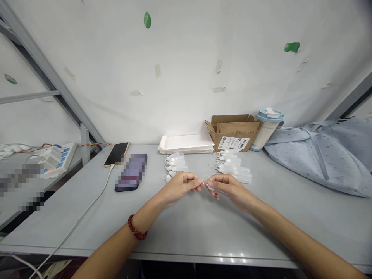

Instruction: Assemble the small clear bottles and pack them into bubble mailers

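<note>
My right hand (228, 186) is closed around a small translucent tube (217, 191) with a white end and a thin white cord loop. The tube lies nearly level above the table, its white end toward my left hand. My left hand (182, 186) is pinched just beside that end, fingertips almost meeting those of my right. Something thin shows between the two hands, too small to make out. Behind my left hand lies a group of similar tubes (176, 159) with cords, partly hidden by it. Another row of tubes (232, 164) lies behind my right hand.
On the grey table (186, 232), padded white envelopes (187, 143) and an open cardboard box (235, 130) stand by the wall. A lidded cup (266, 131) and grey-blue cloth (314, 159) are right. Two phones (116, 154) and a white cable (90, 205) lie left.
</note>
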A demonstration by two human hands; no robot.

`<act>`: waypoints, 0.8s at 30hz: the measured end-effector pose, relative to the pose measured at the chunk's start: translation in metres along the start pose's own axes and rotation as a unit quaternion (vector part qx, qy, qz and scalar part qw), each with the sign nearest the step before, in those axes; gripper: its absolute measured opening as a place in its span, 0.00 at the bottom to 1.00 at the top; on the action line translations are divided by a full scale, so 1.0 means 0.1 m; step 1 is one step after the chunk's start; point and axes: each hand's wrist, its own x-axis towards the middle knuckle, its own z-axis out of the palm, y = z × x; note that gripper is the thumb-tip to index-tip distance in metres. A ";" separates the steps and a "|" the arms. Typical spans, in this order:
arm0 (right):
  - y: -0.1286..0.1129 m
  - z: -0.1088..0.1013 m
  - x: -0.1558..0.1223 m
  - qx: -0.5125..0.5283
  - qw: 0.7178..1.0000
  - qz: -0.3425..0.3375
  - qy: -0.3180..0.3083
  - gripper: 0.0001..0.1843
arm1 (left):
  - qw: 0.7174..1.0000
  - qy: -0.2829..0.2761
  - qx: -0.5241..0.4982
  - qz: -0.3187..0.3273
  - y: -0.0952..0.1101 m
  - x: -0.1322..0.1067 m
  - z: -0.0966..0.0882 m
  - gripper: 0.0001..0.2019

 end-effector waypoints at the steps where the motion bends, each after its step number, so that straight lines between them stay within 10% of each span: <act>1: 0.00 0.00 0.00 -0.002 1.000 0.001 0.002 0.15 | 1.000 0.001 0.002 0.000 0.00 0.00 0.00 0.14; 24: 0.05 0.02 0.01 -0.035 0.999 -0.009 0.035 0.18 | 0.989 0.055 0.134 0.034 -0.04 0.01 0.08 0.14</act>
